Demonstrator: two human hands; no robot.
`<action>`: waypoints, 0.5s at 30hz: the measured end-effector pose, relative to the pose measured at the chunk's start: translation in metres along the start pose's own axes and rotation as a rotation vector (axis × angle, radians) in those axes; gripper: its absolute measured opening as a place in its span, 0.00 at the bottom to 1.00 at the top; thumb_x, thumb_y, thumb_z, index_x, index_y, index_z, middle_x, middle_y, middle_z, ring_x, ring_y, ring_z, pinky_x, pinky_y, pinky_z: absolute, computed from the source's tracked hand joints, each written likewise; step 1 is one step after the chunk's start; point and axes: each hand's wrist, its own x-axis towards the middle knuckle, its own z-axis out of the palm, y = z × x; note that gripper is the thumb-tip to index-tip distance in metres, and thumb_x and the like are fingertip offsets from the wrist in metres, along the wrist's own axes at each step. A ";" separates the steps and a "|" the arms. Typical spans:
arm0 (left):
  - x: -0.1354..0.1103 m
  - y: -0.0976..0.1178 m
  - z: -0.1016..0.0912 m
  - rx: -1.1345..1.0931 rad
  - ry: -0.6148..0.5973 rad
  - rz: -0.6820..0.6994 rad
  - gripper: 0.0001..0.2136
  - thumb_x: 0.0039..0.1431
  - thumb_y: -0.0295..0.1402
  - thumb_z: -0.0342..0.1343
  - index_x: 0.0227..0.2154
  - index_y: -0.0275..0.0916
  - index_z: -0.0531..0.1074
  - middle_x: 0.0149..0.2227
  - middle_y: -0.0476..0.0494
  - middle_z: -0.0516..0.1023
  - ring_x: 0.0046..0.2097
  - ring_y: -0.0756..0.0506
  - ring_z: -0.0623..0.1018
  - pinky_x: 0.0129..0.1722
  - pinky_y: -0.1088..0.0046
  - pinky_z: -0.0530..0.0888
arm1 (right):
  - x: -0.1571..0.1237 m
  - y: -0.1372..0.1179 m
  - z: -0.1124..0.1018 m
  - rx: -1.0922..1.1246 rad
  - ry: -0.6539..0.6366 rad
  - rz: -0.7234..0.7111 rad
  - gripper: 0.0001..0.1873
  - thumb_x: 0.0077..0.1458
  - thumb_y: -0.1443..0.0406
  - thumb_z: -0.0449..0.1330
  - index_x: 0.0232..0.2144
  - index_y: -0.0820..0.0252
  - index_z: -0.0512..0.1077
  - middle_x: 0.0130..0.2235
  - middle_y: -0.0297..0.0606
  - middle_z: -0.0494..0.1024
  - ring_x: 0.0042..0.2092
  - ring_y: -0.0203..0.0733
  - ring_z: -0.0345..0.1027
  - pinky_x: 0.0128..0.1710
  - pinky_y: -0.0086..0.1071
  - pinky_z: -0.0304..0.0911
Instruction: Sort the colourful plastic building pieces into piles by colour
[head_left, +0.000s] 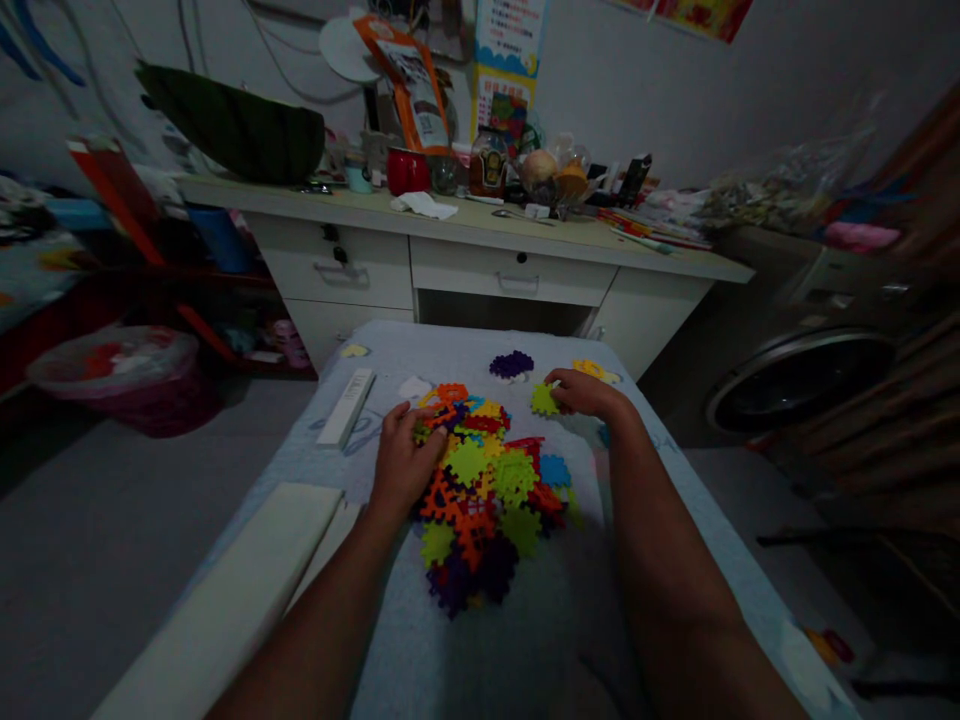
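A heap of plastic toy gears (480,475) in green, orange, red, yellow, blue and purple lies in the middle of the cloth-covered table (540,640). My left hand (405,455) rests at the heap's upper left edge, thumb and fingers apart and touching the pieces there. To the right of the heap, my right hand (589,392) pinches a light green gear (544,400) low over the cloth. Beyond it sits a small group of purple gears (512,362). Yellow gears (589,369) lie just behind my right hand.
Left of the heap are a narrow white box (346,408) and a long white board (232,600). A cluttered white desk (480,228) stands behind the table. There is a washing machine (787,340) at right and a lined bin (135,390) at left.
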 end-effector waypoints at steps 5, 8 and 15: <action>0.001 -0.002 0.001 -0.008 0.000 0.017 0.15 0.56 0.43 0.56 0.44 0.43 0.74 0.58 0.40 0.62 0.64 0.38 0.64 0.66 0.57 0.59 | -0.044 0.037 -0.003 0.138 0.064 -0.023 0.21 0.57 0.68 0.50 0.52 0.64 0.70 0.30 0.36 0.75 0.27 0.36 0.66 0.30 0.28 0.61; 0.002 -0.003 0.001 -0.006 0.004 0.029 0.15 0.57 0.44 0.55 0.43 0.43 0.74 0.58 0.39 0.62 0.64 0.38 0.63 0.66 0.56 0.58 | -0.078 0.065 0.003 0.243 0.106 0.007 0.21 0.57 0.65 0.50 0.51 0.64 0.71 0.31 0.36 0.74 0.29 0.37 0.65 0.30 0.30 0.62; 0.003 -0.002 0.001 -0.013 0.010 0.021 0.15 0.56 0.44 0.56 0.43 0.43 0.74 0.58 0.39 0.63 0.63 0.38 0.64 0.67 0.56 0.57 | -0.144 0.107 0.020 0.362 0.152 0.071 0.15 0.55 0.62 0.53 0.44 0.60 0.68 0.27 0.31 0.68 0.28 0.36 0.62 0.28 0.29 0.60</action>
